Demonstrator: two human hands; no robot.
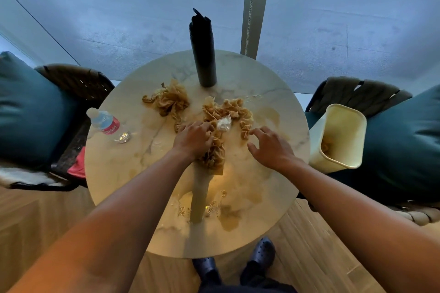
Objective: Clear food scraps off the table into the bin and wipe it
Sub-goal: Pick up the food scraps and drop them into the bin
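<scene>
Table: round, marble-patterned top, smeared with yellowish stains near the right edge and the near edge. Crumpled brown paper scraps lie in two heaps. The larger heap sits at the table centre, with a small clear plastic wrapper on top of it. The smaller heap sits left of centre, toward the far edge.

My left hand rests on the near end of the larger heap; its grip is curled round a bunch of the paper. My right hand hovers just right of that heap; its grip is spread, fingers apart, holding nothing, fingertips close to the paper's right fringe.

A cream plastic bin stands tilted just beyond the right edge of the table, mouth toward the table, with some scrap visible inside. A tall dark cylinder stands upright near the far edge. A water bottle lies on its side at the left edge. Small crumbs are scattered near the near edge.
</scene>
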